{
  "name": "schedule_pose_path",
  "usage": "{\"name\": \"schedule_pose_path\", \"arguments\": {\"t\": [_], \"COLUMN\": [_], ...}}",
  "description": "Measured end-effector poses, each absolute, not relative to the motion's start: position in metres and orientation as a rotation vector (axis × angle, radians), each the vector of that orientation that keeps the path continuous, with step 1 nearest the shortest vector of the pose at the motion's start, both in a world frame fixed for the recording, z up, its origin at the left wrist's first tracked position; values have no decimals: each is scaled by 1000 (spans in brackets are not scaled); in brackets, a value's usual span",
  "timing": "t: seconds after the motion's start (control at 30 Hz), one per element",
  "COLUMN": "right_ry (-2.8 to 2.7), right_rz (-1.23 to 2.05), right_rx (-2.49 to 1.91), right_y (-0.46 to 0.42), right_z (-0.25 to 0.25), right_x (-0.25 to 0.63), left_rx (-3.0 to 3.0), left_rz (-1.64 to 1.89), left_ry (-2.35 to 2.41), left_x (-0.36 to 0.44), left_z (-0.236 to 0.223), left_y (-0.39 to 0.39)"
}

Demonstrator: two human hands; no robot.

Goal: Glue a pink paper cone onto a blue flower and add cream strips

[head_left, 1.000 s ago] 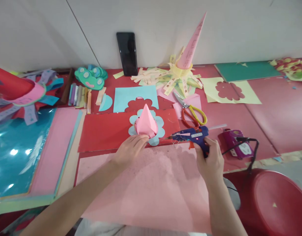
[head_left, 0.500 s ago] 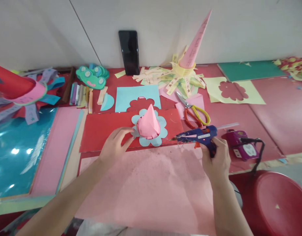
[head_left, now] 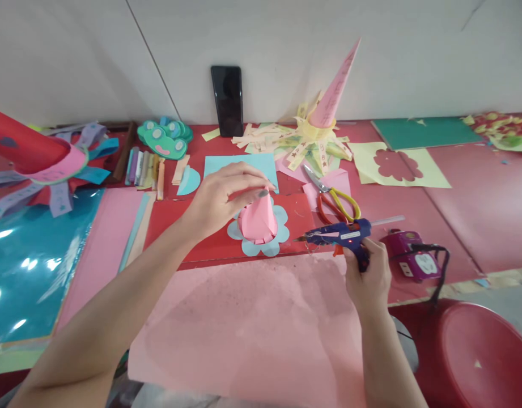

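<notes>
A pink paper cone (head_left: 258,222) stands upright on a light-blue paper flower (head_left: 280,231), which lies on a red paper sheet (head_left: 192,241). My left hand (head_left: 226,195) reaches over from the left, its thumb and fingertips closed about the cone's tip. The fingers hide part of the flower's back edge. My right hand (head_left: 369,272) is wrapped round the handle of a blue glue gun (head_left: 343,233). The gun's nozzle points left, just right of the flower and apart from it. A clear glue stick (head_left: 388,220) sticks out of its back.
Behind the gun lie red-and-yellow-handled scissors (head_left: 338,199). A purple power adapter (head_left: 414,258) with a black cord sits at the right. A black phone (head_left: 227,102) leans on the wall. A taller pink cone (head_left: 335,93) and a red cone (head_left: 26,141) flank the work.
My left hand has moved up and right, from beside the flower's left edge to the cone's tip. My right hand keeps the glue gun nearly in place. The view has shifted slightly.
</notes>
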State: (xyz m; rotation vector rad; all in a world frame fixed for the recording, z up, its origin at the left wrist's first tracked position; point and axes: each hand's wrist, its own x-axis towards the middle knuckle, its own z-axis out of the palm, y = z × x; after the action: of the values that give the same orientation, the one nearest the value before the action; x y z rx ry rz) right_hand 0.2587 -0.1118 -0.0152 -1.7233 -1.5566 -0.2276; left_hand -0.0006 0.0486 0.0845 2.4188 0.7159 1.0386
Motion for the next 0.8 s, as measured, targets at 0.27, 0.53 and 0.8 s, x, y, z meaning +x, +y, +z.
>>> {"name": "schedule_pose_path", "arguments": {"t": [0.27,0.53,0.8], "right_ry": [-1550,-1509,-1485], "right_rz": [-226,-305,-77], "right_rx": [-1719,-1715,-1721], "right_y": [-108,-90,-66], "right_z": [-13,7,0], "right_x": [258,263,237], "left_rx": [2411,2425,2412], "left_rz": [1089,1237,1324], "left_ry": [866,1170,1217], "left_x": [1,-4,-9], "left_z": [92,89,78], "left_y": [41,36,37]}}
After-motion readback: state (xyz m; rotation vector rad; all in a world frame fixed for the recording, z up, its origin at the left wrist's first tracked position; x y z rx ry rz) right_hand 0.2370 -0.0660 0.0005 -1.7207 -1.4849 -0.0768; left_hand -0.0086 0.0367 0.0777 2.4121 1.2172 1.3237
